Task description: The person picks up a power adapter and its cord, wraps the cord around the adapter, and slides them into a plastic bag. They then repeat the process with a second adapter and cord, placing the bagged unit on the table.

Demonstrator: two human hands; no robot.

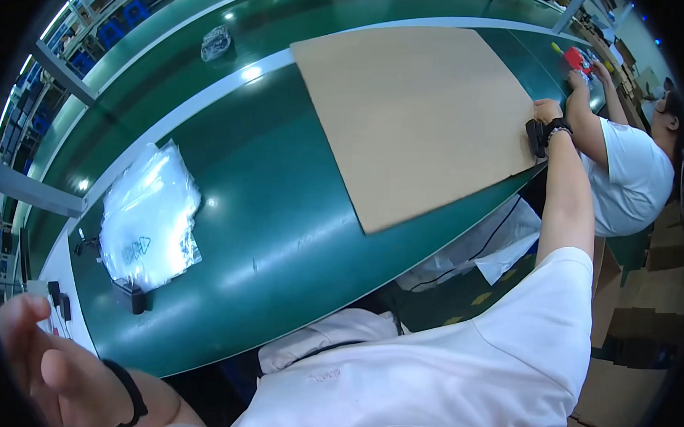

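A large flat brown cardboard sheet [422, 118] lies on the green tabletop [275, 247]. My right hand [549, 111] is at the sheet's right edge, with fingers curled closed on it; the fingertips are partly hidden. A dark band and a black device sit at that wrist. At the lower left, my left hand [63, 378] is raised near the table's end, fingers apart and holding nothing. Closest to it on the table is a stack of clear plastic bags [148, 222], with a small black block [129, 296] on its near edge.
A crumpled clear plastic bag [215, 43] lies on the far green surface. To my right, a co-worker in a white shirt [634, 170] handles a red item [577, 60]. Cardboard boxes [637, 338] stand at lower right. White plastic sheeting [503, 241] hangs below the table edge.
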